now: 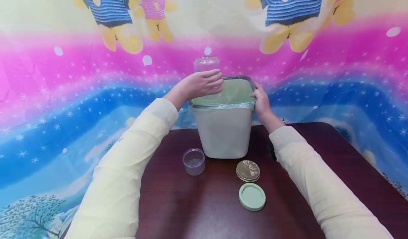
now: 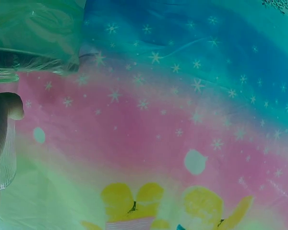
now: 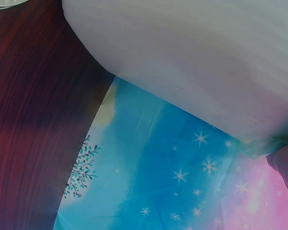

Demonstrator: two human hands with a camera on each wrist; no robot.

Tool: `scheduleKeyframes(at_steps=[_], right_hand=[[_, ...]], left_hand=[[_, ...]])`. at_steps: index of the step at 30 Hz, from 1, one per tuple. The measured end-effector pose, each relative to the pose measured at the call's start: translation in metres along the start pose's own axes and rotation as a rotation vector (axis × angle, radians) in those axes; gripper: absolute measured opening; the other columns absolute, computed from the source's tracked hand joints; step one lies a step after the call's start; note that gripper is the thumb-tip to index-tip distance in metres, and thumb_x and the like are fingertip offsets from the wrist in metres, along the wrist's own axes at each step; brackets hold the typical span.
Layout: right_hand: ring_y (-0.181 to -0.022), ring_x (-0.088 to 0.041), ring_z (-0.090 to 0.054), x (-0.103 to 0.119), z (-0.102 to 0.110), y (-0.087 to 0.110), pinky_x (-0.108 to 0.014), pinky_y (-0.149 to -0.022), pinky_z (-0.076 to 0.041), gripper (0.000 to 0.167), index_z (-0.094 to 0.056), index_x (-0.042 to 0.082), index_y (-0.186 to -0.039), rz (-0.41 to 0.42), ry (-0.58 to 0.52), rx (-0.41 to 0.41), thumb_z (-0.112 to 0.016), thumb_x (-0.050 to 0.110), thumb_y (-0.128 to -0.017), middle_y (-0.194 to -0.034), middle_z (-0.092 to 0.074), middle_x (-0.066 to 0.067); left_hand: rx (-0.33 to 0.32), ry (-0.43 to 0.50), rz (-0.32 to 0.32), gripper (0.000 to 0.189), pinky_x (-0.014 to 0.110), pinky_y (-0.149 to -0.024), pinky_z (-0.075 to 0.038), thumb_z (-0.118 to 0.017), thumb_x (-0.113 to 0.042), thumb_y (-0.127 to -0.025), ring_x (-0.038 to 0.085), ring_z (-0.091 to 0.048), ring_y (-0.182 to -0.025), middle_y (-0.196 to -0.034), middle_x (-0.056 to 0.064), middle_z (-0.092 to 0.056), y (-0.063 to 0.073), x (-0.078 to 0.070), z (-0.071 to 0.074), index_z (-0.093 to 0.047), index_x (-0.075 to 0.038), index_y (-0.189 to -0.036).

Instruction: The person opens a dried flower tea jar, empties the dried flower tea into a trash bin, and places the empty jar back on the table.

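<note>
My left hand (image 1: 205,82) holds a clear jar (image 1: 206,64) bottom-up over the left side of a pale bin (image 1: 224,132). In the left wrist view the thumb lies along the jar (image 2: 8,158), whose mouth end is close to the bin's lined rim. A thin translucent bag (image 1: 223,106) lines the bin and folds over its edge. On the opposite side, my right hand (image 1: 262,102) grips the rim. The right wrist view shows the bin's wall (image 3: 182,52) and only part of that hand (image 3: 284,165). The jar's mouth is hidden behind the left hand in the head view.
On the dark wood table (image 1: 191,210), a clear round container (image 1: 193,163) stands in front of the bin, left of centre. To its right lie a gold-coloured metal lid (image 1: 248,170) and a pale green lid (image 1: 252,197). A printed cloth (image 1: 63,101) hangs behind the table.
</note>
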State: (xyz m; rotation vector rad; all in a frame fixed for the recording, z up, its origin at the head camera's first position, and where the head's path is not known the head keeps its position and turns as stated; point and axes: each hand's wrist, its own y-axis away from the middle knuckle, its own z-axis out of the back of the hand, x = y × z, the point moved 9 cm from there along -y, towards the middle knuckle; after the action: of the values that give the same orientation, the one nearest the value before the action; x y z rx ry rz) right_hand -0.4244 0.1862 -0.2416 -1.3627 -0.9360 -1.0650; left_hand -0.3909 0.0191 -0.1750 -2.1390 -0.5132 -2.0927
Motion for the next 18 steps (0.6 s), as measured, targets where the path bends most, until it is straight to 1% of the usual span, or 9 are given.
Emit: scheduleKeyframes(at_steps=[3,5,10,18], right_hand=[[-0.146,-0.021,-0.003,0.000,0.001,0.000,-0.050,-0.112,-0.015,0.067,-0.019,0.016,-0.156,0.001,0.002,0.001,-0.028,0.009,-0.090,-0.162,-0.004,0.003],[-0.146,-0.021,-0.003,-0.001,0.000,0.000,-0.050,-0.113,-0.014,0.067,-0.019,0.016,-0.156,0.000,0.004,0.002,-0.028,0.009,-0.090,-0.162,-0.004,0.003],[-0.146,-0.022,-0.002,-0.001,-0.001,-0.002,-0.050,-0.113,-0.014,0.067,-0.019,0.017,-0.156,-0.002,-0.001,0.002,-0.028,0.008,-0.090,-0.162,-0.004,0.003],[-0.146,-0.022,-0.003,0.001,0.000,-0.003,-0.047,-0.114,-0.013,0.068,-0.020,0.012,-0.155,0.013,-0.016,-0.018,-0.029,0.008,-0.088,-0.162,-0.005,-0.002]], left_hand=[[0.001,0.000,0.015,0.091,0.041,-0.115,-0.018,-0.085,-0.024,-0.072,0.030,-0.034,-0.135,-0.145,0.012,-0.040,0.002,0.001,0.000,-0.034,-0.015,-0.147],[-0.004,0.007,0.037,0.090,0.041,-0.115,-0.018,-0.084,-0.025,-0.073,0.030,-0.034,-0.135,-0.145,0.011,-0.040,0.003,0.002,0.001,-0.034,-0.015,-0.147],[-0.043,0.049,0.124,0.082,0.040,-0.114,-0.021,-0.082,-0.023,-0.077,0.028,-0.037,-0.133,-0.142,0.011,-0.044,0.008,0.008,0.004,-0.038,-0.016,-0.146],[-0.069,0.051,0.243,0.076,0.039,-0.114,-0.021,-0.080,-0.020,-0.080,0.027,-0.038,-0.131,-0.140,0.010,-0.044,0.013,0.013,0.007,-0.039,-0.015,-0.143]])
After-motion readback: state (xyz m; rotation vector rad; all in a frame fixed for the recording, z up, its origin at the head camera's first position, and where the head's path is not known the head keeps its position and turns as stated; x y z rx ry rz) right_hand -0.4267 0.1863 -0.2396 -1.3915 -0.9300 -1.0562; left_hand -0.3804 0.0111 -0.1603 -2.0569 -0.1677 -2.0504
